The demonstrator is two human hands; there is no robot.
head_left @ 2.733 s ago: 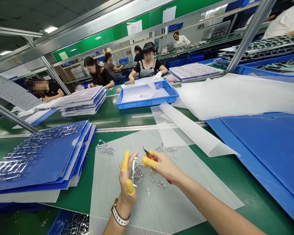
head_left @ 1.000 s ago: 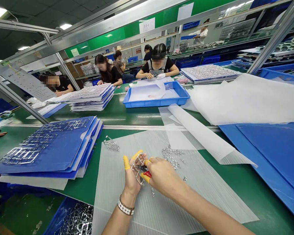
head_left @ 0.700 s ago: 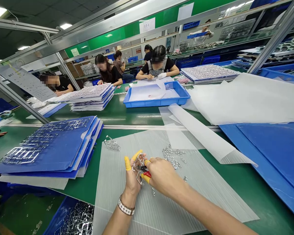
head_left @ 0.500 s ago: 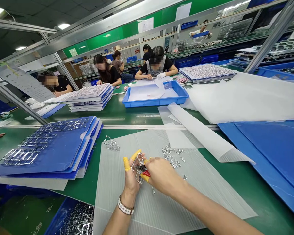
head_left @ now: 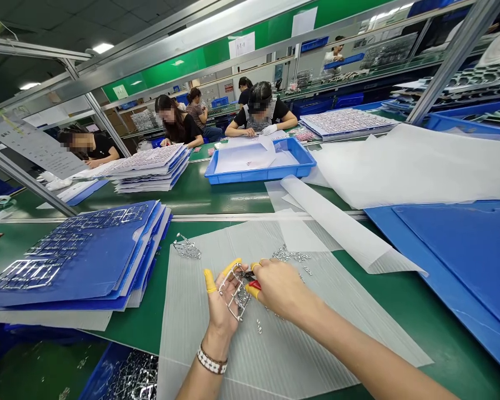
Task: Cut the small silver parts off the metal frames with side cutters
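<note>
My left hand, with yellow finger cots, holds a shiny chrome sprue frame in its upturned palm and fingers. Small silvery pieces hang inside that frame. Gripped in my right hand are red-handled nippers, whose dark jaws lie at the frame's upper right side; their tips are partly hidden. On the white foam sheet beneath, small loose chrome pieces lie beyond my right hand, and a few more lie below it. Another chrome frame rests at the sheet's far left corner.
At left, chrome frames lie on stacked blue sheets. Below stands a bin of chrome frames. A rolled foam sheet and blue boards are at right. Beyond sit a blue tray and several co-workers.
The nippers have shifted from the middle of the frame to its upper right side, and my right hand moved slightly right. The frame is turned more open to view. The whole view drifted slightly.
</note>
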